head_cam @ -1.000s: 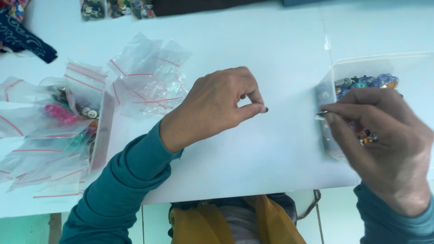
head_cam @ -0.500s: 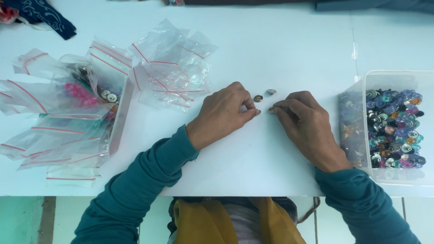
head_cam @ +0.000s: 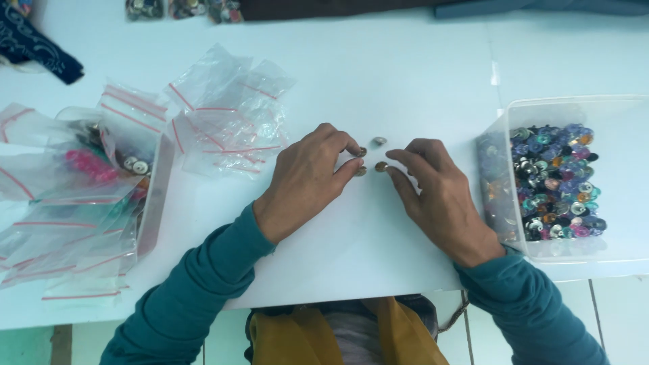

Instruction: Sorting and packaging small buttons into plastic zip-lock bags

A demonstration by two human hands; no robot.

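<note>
My left hand rests on the white table, its thumb and forefinger pinching a small brown button, with another button at the fingertip. My right hand lies beside it, thumb and forefinger closed on a brown button. A grey button lies loose on the table just beyond both hands. Both arms wear teal sleeves.
A clear plastic box of several mixed coloured buttons stands at the right. Empty zip bags lie left of my hands. Another clear box at far left holds bags and buttons. A dark cloth lies at the back left.
My right hand left the button box and came to the table's middle beside my left hand. Small buttons now lie between the fingertips, and the view shifted slightly.
</note>
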